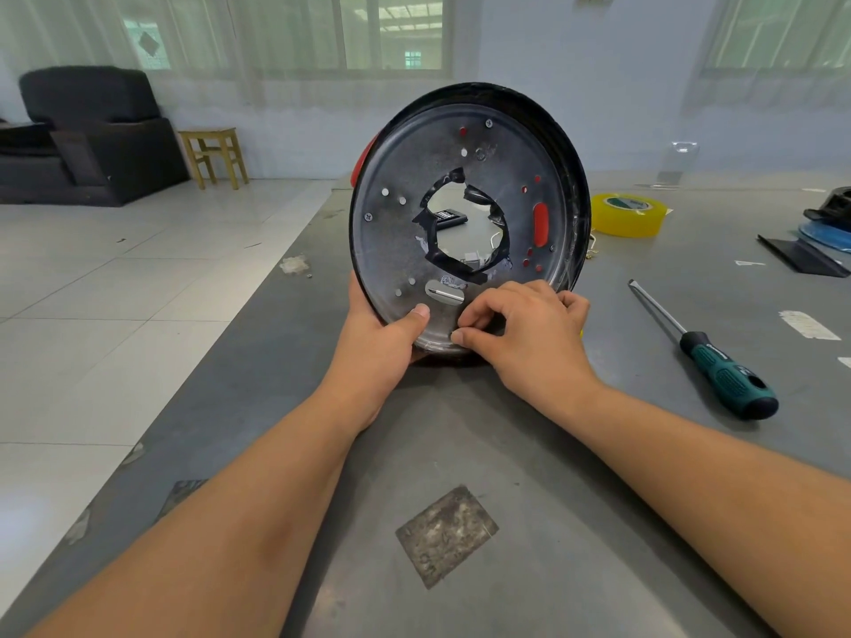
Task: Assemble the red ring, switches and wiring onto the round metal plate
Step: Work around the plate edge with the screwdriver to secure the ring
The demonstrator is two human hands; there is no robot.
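Observation:
The round metal plate (405,241) stands on edge on the grey table, its dished face toward me, with a ragged taped hole in the middle. The red ring (360,162) shows behind its left rim and through several slots on the right. My left hand (382,347) grips the plate's lower left rim, thumb pressed on the face. My right hand (520,329) is at the bottom rim, thumb and forefinger pinched together against the plate on something too small to make out. Through the hole I see a small black part and white wiring lying on the table.
A green-handled screwdriver (718,361) lies to the right of my right hand. A yellow tape roll (628,215) sits behind the plate on the right. Black and blue parts (829,227) are at the far right edge. The table's left edge drops to a tiled floor.

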